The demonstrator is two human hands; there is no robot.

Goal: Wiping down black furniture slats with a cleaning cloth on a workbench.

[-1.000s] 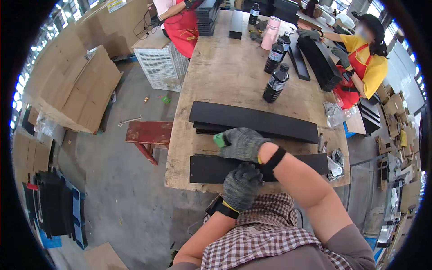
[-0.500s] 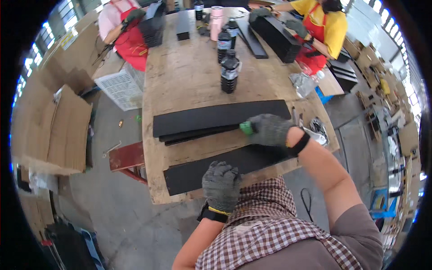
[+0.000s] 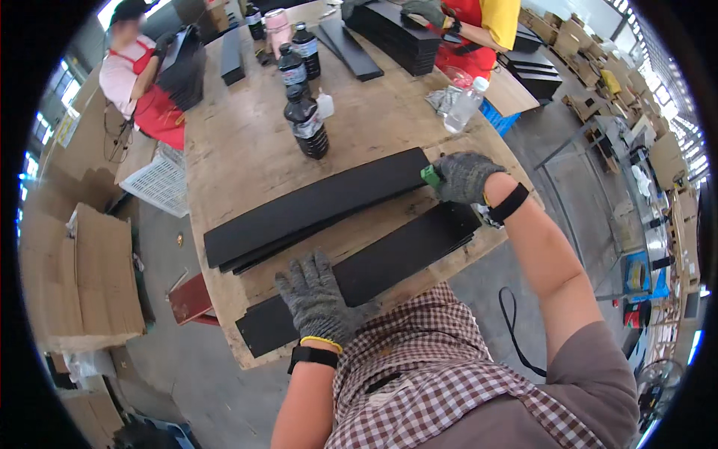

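Close to me on the table lies a stack of long black boards, slightly fanned at its ends. My left hand, in a grey knit glove, rests on it toward the left, fingers stretched and spread. In my right hand, also gloved, is a small green block, pinched between the fingers. That hand is over the right end of the near boards, beside the tip of a second stack of black boards lying farther away. What the block is cannot be made out.
Dark bottles and a pink tumbler stand on the wooden table. A clear plastic bottle is near its right edge. Two people in red aprons handle black boards at the far side. Cardboard stands at left.
My left hand has gone from curled to spread flat on the near boards. My right hand has moved toward the boards' right end, with the green block. The view has shifted.
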